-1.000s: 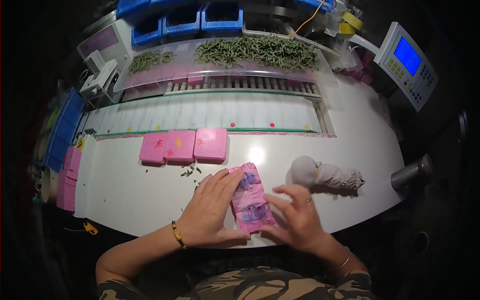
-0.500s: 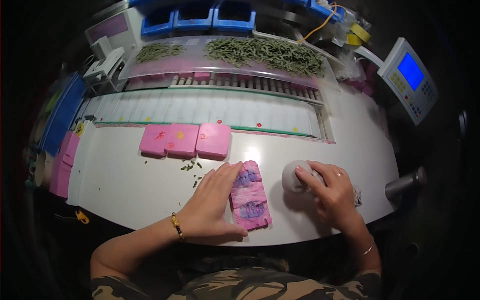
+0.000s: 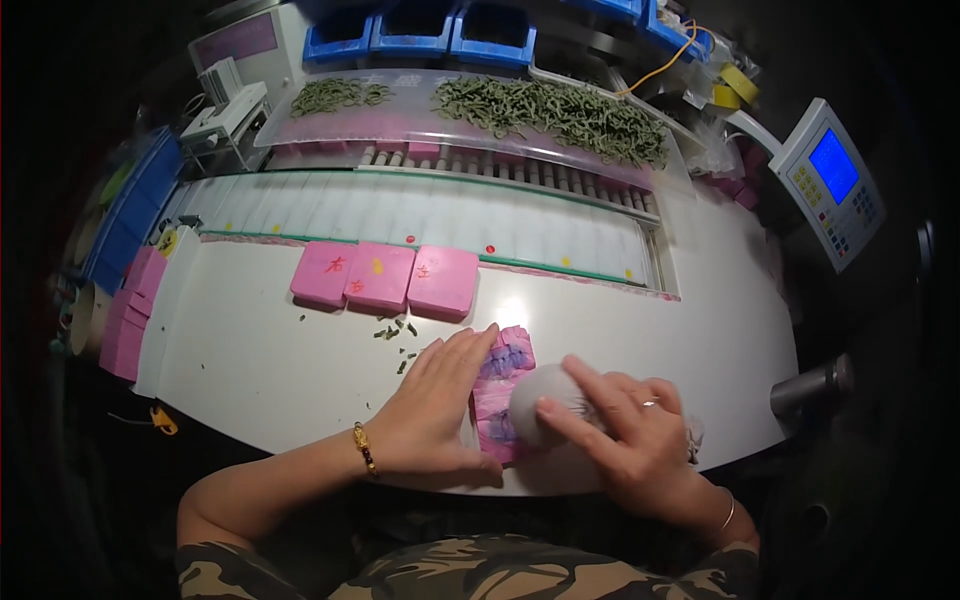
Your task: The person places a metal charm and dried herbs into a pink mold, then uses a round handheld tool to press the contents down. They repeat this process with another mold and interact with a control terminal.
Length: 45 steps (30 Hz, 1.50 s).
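A pink block (image 3: 494, 396) with a rough, creased top and purple-stained hollows lies near the table's front edge. My left hand (image 3: 428, 405) braces its left side, the fingers stretched toward the far end and the thumb at the near end. In my right hand (image 3: 640, 435) is a pale, rounded cloth pouch (image 3: 545, 402), gathered under the fingers. The pouch is over the block's near right part and hides it; whether they touch I cannot tell. Beyond my left hand stand three smooth pink blocks (image 3: 380, 275) in a row, with red and yellow marks.
Green bits (image 3: 390, 330) lie scattered by the row. Farther back are a white slatted conveyor (image 3: 400, 205), a clear sheet heaped with green twisted pieces (image 3: 550, 115), and blue bins (image 3: 410, 35). A control panel (image 3: 830, 185) and a grey cylinder (image 3: 810, 387) are at right.
My right hand has brought the cloth pouch leftward, from beside the creased pink block to over it. My left hand keeps its place against the block. The view has shifted slightly.
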Each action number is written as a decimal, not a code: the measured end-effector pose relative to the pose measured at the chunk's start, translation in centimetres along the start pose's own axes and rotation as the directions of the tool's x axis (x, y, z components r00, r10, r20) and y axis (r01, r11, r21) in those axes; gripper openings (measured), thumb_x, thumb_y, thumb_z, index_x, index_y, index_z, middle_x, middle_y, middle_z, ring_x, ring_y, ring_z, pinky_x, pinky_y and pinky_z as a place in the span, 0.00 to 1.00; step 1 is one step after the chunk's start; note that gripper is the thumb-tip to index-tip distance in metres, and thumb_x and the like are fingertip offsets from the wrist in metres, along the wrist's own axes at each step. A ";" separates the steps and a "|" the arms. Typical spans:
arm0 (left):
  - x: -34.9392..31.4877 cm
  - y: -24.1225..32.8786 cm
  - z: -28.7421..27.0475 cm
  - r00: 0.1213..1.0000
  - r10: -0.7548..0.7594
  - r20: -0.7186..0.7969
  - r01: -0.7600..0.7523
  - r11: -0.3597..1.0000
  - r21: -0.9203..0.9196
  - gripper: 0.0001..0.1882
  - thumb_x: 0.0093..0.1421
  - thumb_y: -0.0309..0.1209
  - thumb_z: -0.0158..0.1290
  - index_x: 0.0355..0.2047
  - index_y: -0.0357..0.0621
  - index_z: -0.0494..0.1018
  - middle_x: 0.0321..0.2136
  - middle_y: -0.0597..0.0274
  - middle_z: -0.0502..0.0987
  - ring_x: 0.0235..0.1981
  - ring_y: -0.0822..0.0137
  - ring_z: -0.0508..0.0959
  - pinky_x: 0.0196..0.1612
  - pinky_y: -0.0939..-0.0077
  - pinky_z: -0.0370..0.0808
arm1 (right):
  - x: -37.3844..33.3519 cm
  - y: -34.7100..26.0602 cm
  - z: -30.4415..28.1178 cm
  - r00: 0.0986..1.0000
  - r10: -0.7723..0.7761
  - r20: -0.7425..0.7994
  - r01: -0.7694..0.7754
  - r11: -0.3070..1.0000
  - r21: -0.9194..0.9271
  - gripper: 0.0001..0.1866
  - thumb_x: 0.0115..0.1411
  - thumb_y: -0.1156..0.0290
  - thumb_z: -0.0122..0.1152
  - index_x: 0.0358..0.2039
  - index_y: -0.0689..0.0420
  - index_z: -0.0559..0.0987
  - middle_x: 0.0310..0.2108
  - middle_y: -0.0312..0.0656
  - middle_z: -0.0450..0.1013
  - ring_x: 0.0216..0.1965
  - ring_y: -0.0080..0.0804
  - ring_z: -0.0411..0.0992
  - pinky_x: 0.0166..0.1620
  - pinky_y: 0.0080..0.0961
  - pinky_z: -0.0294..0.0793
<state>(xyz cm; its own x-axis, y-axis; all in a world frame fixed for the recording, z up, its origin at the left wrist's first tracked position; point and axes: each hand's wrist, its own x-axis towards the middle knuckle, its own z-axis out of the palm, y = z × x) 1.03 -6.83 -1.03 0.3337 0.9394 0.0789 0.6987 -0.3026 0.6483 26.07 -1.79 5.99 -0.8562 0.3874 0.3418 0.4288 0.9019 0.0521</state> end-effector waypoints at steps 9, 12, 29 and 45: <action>-0.1 -0.3 0.1 1.000 0.015 0.008 -0.015 1.000 0.011 0.70 0.40 0.56 0.70 0.70 0.33 0.39 0.66 0.35 0.52 0.70 0.43 0.51 0.71 0.51 0.47 | -0.8 -1.0 1.5 0.996 -0.062 0.068 0.064 0.997 -0.037 0.23 0.53 0.66 0.59 0.51 0.36 0.82 0.55 0.41 0.75 0.41 0.31 0.72 0.43 0.25 0.63; -0.1 -0.4 0.0 1.000 -0.015 0.013 0.015 1.000 -0.004 0.71 0.40 0.55 0.71 0.70 0.33 0.38 0.66 0.35 0.52 0.70 0.43 0.51 0.71 0.50 0.47 | 1.4 0.0 0.3 1.000 0.024 -0.017 -0.024 0.999 -0.025 0.24 0.53 0.68 0.59 0.52 0.36 0.82 0.56 0.41 0.74 0.41 0.31 0.72 0.44 0.25 0.63; -0.4 -0.6 0.5 1.000 -0.006 -0.004 0.006 0.998 -0.066 0.72 0.41 0.55 0.71 0.70 0.33 0.36 0.68 0.37 0.50 0.70 0.43 0.50 0.71 0.53 0.47 | 0.9 4.0 2.4 0.979 0.196 -0.053 -0.203 0.961 -0.185 0.27 0.52 0.71 0.63 0.55 0.41 0.78 0.61 0.42 0.69 0.42 0.34 0.71 0.48 0.29 0.62; 0.6 0.1 -0.4 0.937 -0.167 -0.306 -0.081 0.751 -0.656 0.22 0.54 0.18 0.64 0.47 0.39 0.68 0.42 0.62 0.73 0.47 0.71 0.76 0.55 0.74 0.73 | 2.0 2.7 6.3 0.921 0.332 0.202 -0.357 0.518 0.778 0.21 0.51 0.79 0.68 0.48 0.61 0.78 0.45 0.44 0.76 0.43 0.30 0.76 0.46 0.25 0.75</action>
<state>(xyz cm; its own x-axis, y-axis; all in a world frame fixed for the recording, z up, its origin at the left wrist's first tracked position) 1.05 -6.18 -0.64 0.0022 0.9803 0.1976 0.0826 -0.1971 0.9769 23.70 2.65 0.87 -0.7044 0.6953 0.1427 0.3038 0.4771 -0.8247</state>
